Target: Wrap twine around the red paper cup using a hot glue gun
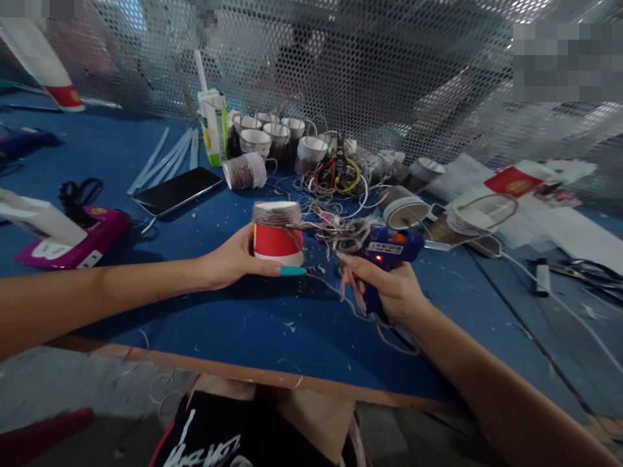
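Note:
My left hand (241,258) is closed around a red and white paper cup (278,241), which stands upside down with grey cord wound about its upper part. In my right hand (396,288) is a blue hot glue gun (389,248) with a lit red light. Tangled grey strands cling to the gun's front, and its nozzle end points at the wound cord on the cup. Whether the tip touches the cup I cannot tell. A length of cord (331,285) trails over the table from the cup toward the gun.
Behind stand several cord-wrapped cups (256,141) and a drink carton (213,126). Pliers (338,172) lie on tangled cord. To the left are a phone (178,190), glue sticks (168,159) and a purple power strip (92,240). Scissors (591,275) lie at the right. A perforated metal screen (341,71) closes the back.

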The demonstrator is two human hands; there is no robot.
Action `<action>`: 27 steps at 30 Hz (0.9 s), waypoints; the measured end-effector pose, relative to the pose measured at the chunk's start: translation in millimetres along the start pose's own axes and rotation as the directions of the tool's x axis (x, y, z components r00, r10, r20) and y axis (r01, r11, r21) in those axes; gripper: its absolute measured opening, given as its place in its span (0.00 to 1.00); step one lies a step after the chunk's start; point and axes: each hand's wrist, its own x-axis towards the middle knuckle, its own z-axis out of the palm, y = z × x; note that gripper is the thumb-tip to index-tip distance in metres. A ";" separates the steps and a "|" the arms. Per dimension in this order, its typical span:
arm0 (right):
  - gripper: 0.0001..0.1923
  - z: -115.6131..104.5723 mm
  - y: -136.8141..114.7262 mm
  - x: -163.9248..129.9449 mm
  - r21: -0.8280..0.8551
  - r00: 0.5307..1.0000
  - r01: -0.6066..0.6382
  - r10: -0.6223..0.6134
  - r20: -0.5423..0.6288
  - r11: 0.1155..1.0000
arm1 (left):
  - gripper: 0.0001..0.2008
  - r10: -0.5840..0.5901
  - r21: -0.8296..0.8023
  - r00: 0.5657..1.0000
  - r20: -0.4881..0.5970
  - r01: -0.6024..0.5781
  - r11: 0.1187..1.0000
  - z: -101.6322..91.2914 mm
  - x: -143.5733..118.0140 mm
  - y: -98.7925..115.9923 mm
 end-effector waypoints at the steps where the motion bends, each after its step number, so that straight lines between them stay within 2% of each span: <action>1: 0.24 -0.3 0.7 0.2 0.000 1.000 -0.002 0.002 0.004 1.000 | 0.30 0.006 -0.006 1.000 -0.004 -0.006 1.000 0.2 0.0 0.0; 5: 0.25 -1.8 6.4 3.5 0.004 1.000 -0.006 0.006 0.017 1.000 | 0.31 0.017 -0.013 0.999 -0.029 -0.017 1.000 0.6 -0.2 0.5; 9: 0.27 -2.4 9.8 6.3 0.009 1.000 -0.004 0.003 0.019 1.000 | 0.29 0.006 -0.009 1.000 0.002 -0.006 1.000 0.2 0.1 1.7; 15: 0.25 -2.4 4.5 1.7 0.021 0.999 -0.036 0.037 -0.008 0.999 | 0.28 0.000 -0.027 1.000 0.019 0.001 1.000 -0.4 0.8 4.0; 27: 0.25 -1.8 3.7 2.6 0.037 0.998 -0.059 0.060 -0.018 0.998 | 0.28 -0.088 -0.127 0.996 0.011 0.089 0.988 0.1 -1.5 9.3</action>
